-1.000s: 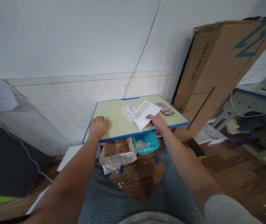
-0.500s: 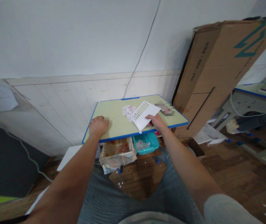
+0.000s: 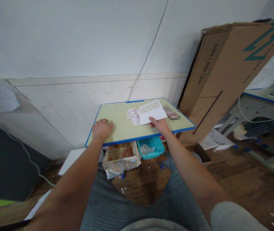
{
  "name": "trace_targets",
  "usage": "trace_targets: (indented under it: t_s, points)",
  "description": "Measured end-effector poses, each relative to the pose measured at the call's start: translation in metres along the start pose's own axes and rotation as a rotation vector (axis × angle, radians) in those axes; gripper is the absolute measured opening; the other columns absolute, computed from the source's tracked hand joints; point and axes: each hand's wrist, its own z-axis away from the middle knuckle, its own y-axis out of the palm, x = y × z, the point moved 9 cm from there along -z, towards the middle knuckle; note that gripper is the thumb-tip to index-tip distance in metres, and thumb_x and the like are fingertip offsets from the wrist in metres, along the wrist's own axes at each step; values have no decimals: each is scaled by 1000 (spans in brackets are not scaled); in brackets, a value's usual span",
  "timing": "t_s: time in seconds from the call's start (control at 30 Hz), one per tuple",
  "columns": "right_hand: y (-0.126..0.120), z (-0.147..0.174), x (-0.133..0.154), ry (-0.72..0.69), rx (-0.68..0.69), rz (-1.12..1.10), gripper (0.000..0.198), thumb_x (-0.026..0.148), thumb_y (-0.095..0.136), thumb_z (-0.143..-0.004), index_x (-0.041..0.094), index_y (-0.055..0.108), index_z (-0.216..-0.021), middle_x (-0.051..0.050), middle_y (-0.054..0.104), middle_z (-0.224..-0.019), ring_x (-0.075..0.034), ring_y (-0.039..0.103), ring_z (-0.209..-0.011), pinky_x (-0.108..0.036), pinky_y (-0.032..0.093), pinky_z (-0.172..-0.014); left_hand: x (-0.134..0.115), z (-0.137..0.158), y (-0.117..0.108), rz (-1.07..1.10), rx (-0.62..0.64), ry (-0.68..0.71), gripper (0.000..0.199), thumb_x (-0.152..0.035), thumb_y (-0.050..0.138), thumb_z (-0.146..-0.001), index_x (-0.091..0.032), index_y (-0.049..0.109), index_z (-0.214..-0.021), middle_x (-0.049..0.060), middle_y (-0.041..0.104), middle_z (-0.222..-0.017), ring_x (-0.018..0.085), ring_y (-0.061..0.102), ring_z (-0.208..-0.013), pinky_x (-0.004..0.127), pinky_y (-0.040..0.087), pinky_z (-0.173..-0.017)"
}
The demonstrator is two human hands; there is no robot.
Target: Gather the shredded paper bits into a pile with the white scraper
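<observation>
Holding hand: the right hand (image 3: pixel 159 125) is pinching a white card (image 3: pixel 156 112), thumb lying on top and fingers bending below its near edge.
White card: it is sitting over the right half of the tabletop (image 3: pixel 119 130), a row of narrow slots running along its far side; whether it is touching the surface, I cannot tell.
Paper scraps: a loose heap of white and pinkish scraps (image 3: pixel 133 116) is lying just left of the card, whose left edge is meeting or covering the heap's right side.
Left hand: the left hand (image 3: pixel 102 129) is resting palm down near the tabletop's left edge, knuckles bending; whether it is covering anything, I cannot tell.
Pixelated item: a blurred-out object (image 3: pixel 173 113) is lying at the card's right, too masked to name.
Under the tabletop: a turquoise bin (image 3: pixel 152 156) is holding pale scraps, and a cloth-lined basket (image 3: pixel 120 167) is standing just left of it.
Cardboard box: a tall brown box (image 3: pixel 220 73) is standing at the right, near the wall.
Floor: small white bits (image 3: pixel 123 189) are lying scattered on brown boards.
</observation>
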Motion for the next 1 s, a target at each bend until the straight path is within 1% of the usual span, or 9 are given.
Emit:
trace_targets:
  t_s: [0.2, 0.4, 0.53, 0.67, 0.77, 0.87, 1.0]
  points:
    - [0, 3, 2, 9, 4, 22, 27, 42, 95, -85, 24, 75, -87, -4, 79, -66, -23, 72, -55, -34, 62, -56, 0, 1, -1, 7, 0, -2, 59, -43, 48, -117, -7, 79, -151, 30, 75, -161, 45, 69, -152, 57, 55, -127]
    - [-4, 3, 1, 26, -34, 20, 32, 47, 95, -90, 24, 74, -91, -5, 80, -68, -23, 73, -57, -33, 62, -56, 0, 2, -1, 20, 4, -2, 58, -42, 49, -117, -7, 79, -153, 30, 74, -163, 46, 68, -154, 56, 55, -127]
    - [-2, 0, 2, 36, -52, 24, 31, 46, 95, -93, 24, 73, -95, -5, 80, -68, -24, 75, -56, -32, 60, -53, -1, 3, -2, 19, -7, -2, 57, -42, 50, -117, -8, 79, -153, 30, 75, -161, 46, 68, -154, 58, 55, -127]
    - [11, -1, 7, 11, -63, 20, 32, 48, 92, -94, 24, 71, -99, -4, 80, -67, -21, 72, -52, -28, 57, -48, 0, 4, -2, 19, 7, -14, 58, -43, 49, -118, -7, 78, -153, 29, 75, -161, 45, 68, -154, 56, 54, -128]
    - [30, 2, 9, -19, -26, 21, 38, 54, 93, -93, 22, 73, -98, -6, 82, -68, -20, 72, -52, -28, 60, -51, -1, 5, -2, 23, 14, -12, 60, -43, 47, -119, -7, 77, -155, 29, 74, -164, 45, 67, -156, 56, 54, -128]
    - [45, 4, 8, -38, 16, 35, 39, 56, 93, -90, 22, 74, -95, -6, 82, -69, -20, 72, -52, -28, 60, -51, 0, 5, 0, 36, 10, -14, 59, -43, 47, -118, -7, 76, -156, 29, 73, -166, 45, 65, -158, 57, 53, -128]
    - [49, 6, 8, -39, 55, 61, 37, 55, 91, -89, 22, 75, -92, -5, 80, -66, -18, 68, -50, -27, 56, -49, 1, 5, 2, 57, -10, -19, 58, -43, 49, -117, -8, 78, -153, 30, 74, -164, 46, 67, -154, 58, 54, -125]
